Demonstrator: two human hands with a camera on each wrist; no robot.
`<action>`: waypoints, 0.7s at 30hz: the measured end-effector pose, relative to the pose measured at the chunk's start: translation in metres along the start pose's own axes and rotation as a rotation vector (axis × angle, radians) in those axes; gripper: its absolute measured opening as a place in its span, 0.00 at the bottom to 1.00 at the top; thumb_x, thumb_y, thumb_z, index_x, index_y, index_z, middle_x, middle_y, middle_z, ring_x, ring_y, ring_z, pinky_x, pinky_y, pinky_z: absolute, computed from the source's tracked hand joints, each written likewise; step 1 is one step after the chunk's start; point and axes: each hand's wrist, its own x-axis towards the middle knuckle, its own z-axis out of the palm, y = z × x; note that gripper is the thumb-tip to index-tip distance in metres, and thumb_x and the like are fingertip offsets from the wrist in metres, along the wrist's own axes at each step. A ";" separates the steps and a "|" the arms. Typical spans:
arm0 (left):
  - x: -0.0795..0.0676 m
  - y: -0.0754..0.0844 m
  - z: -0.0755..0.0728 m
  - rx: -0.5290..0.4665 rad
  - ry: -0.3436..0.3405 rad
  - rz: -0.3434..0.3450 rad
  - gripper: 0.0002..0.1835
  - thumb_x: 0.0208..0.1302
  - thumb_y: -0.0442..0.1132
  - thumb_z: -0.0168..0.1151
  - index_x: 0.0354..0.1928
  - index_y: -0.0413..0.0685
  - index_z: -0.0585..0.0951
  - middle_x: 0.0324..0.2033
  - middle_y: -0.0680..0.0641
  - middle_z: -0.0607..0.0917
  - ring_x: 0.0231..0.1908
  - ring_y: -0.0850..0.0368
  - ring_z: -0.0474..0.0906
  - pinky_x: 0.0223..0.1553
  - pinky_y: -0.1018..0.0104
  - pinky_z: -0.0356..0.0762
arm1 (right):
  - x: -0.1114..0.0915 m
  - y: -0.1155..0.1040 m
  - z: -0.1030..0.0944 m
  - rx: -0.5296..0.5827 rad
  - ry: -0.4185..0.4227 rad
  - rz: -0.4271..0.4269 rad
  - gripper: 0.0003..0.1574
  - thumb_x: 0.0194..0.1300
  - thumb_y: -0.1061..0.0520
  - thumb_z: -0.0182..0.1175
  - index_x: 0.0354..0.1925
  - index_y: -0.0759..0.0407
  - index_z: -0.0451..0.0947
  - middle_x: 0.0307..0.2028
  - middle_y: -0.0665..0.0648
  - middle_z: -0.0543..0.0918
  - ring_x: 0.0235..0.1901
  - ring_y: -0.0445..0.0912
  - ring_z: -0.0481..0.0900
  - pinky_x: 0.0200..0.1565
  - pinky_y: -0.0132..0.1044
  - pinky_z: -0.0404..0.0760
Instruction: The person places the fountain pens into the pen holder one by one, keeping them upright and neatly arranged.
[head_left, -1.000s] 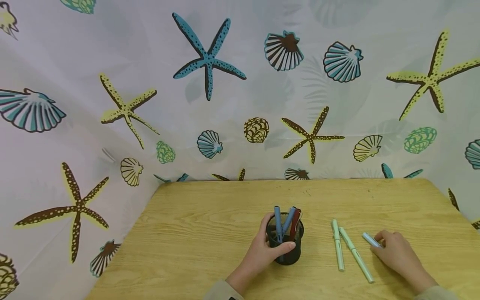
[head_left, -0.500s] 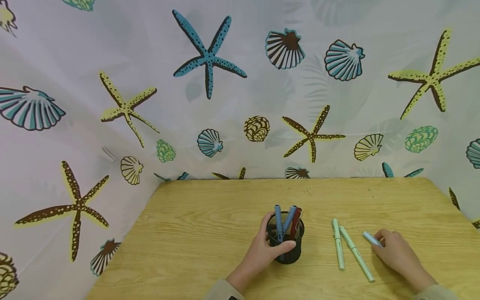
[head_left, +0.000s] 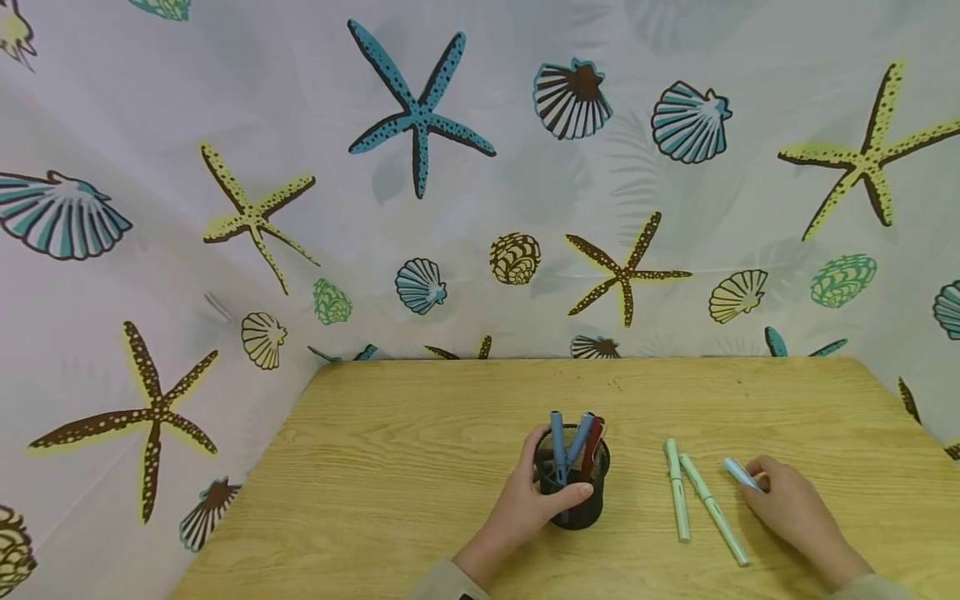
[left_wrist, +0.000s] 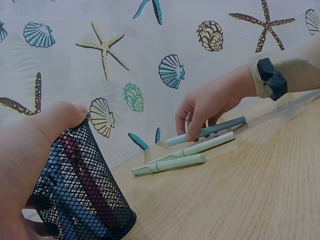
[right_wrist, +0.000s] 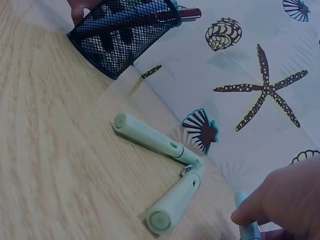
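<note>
My left hand (head_left: 522, 502) grips a black mesh pen cup (head_left: 591, 504) from its left side, with the thumb across the near rim. Two blue pens (head_left: 557, 442) and a dark red pen (head_left: 592, 447) stand inside it, tops above the rim. To the right, my right hand (head_left: 797, 510) pinches a light blue pen (head_left: 738, 472) between thumb and fingers, low over the table. In the left wrist view this pen (left_wrist: 227, 126) pokes out on both sides of the fingers. Two pale green pens (head_left: 678, 496) lie between the hands, close together at their far ends.
The wooden table (head_left: 420, 450) carries everything. A white cloth (head_left: 480, 183) printed with starfish and shells hangs behind it and at the sides. A dark device (left_wrist: 271, 79) is strapped to the right wrist.
The light blue pen's far end has shifted slightly up and left in the right fingers. My left hand and the pen cup stay where they were.
</note>
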 end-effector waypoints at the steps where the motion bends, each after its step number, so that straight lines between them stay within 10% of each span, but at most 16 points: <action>1: 0.000 0.000 0.000 -0.003 -0.002 -0.001 0.44 0.51 0.56 0.69 0.66 0.82 0.52 0.58 0.43 0.68 0.54 0.42 0.69 0.42 0.47 0.73 | 0.000 0.000 0.000 0.001 0.002 0.001 0.17 0.61 0.61 0.59 0.44 0.74 0.73 0.30 0.60 0.79 0.28 0.49 0.74 0.30 0.44 0.73; 21: 0.000 -0.001 0.001 0.011 0.007 -0.003 0.45 0.51 0.57 0.69 0.66 0.81 0.52 0.57 0.43 0.69 0.53 0.43 0.69 0.43 0.47 0.72 | -0.004 -0.016 -0.003 0.068 0.120 -0.022 0.19 0.64 0.56 0.57 0.48 0.69 0.73 0.36 0.63 0.79 0.31 0.51 0.77 0.29 0.43 0.74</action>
